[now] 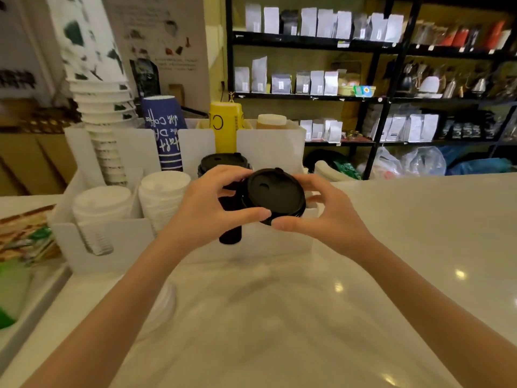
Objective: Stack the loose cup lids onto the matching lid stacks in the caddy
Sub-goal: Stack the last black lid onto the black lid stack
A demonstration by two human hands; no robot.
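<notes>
A black cup lid (275,193) is held tilted toward me above the white caddy (126,247). My left hand (208,208) pinches its left and lower rim. My right hand (321,212) grips its right and lower rim. Behind and below the lid stands a stack of black lids (223,163) in the caddy, partly hidden by my left hand. Two stacks of white lids (102,211) (165,197) fill the caddy's left compartments. A loose white lid (163,303) lies blurred on the counter under my left forearm.
Stacks of paper cups stand in the caddy's back row: white patterned (103,107), blue (163,130), yellow (225,124). A tray with packets (25,239) sits to the left. The pale counter (391,247) stretches right. Black shelves with bags (321,51) line the back wall.
</notes>
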